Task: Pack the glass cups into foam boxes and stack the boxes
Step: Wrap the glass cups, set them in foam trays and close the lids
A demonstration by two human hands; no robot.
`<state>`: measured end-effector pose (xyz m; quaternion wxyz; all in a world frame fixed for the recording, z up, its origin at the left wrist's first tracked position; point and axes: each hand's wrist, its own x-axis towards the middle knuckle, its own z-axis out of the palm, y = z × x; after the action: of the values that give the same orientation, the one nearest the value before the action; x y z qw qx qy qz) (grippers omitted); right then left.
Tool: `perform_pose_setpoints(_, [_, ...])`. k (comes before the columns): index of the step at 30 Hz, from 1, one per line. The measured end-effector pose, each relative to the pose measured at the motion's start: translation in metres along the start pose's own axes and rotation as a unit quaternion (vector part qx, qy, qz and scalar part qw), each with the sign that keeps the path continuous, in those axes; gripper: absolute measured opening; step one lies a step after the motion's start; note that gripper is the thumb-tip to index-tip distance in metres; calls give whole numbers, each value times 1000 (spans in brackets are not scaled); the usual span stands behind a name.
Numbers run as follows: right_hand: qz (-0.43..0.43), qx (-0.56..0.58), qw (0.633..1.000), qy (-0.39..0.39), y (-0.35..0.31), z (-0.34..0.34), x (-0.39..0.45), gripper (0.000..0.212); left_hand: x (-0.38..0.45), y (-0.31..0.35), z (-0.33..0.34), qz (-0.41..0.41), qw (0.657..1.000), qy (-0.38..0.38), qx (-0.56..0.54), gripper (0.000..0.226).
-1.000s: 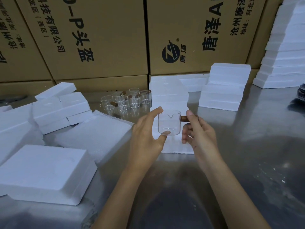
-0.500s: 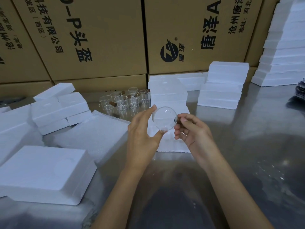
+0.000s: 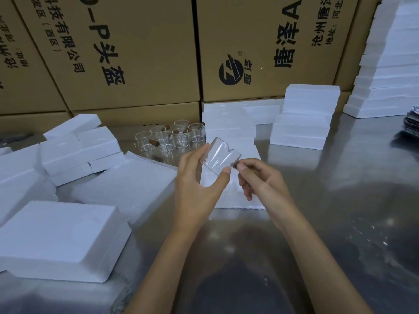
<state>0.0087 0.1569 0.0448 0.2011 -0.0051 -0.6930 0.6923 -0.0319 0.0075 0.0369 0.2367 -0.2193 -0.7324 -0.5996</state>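
Note:
A clear glass cup (image 3: 221, 157) with a spout and a brown wooden handle is held tilted above a white foam box half (image 3: 235, 196) on the steel table. My left hand (image 3: 199, 184) grips the cup's body between thumb and fingers. My right hand (image 3: 260, 177) pinches the wooden handle at the cup's right side. Several more glass cups (image 3: 172, 139) with brown handles stand together behind my hands. A closed foam box (image 3: 59, 239) lies at the near left.
Loose foam pieces (image 3: 77, 146) are piled at the left. Stacked foam boxes (image 3: 303, 118) stand at the back right, with a tall foam stack (image 3: 390, 64) in the far right corner. Cardboard cartons (image 3: 140, 53) wall off the back. The steel table (image 3: 340, 211) shows to the right.
Both hands have turned the cup: it stood upright, then its mouth or base faced the camera, and now it is tilted on its side with the spout upward.

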Motion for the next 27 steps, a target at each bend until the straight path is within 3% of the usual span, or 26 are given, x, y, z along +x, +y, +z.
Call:
perform_pose_setpoints(7, [93,-15,995,-28,3,7,-3,36,-2,5,-1,-8,1000,-21,14,72])
perform_pose_setpoints(11, [122,5,992,-41,4,5,-2,50,-3,2,1,17,997,-41,58,67])
perform_pose_setpoints(18, [123,29,990,-61,5,3,-3,38,-2,0,0,30,997,-34,58,68])
perform_pose_setpoints(23, [151,90,976,-130,1,-2,-2,37,-1,-3,1,-8,998,-51,24,67])
perform_pose_setpoints(27, [130,74,987,-56,5,1,0,28,2,-7,-4,-8,993,-78,90,63])
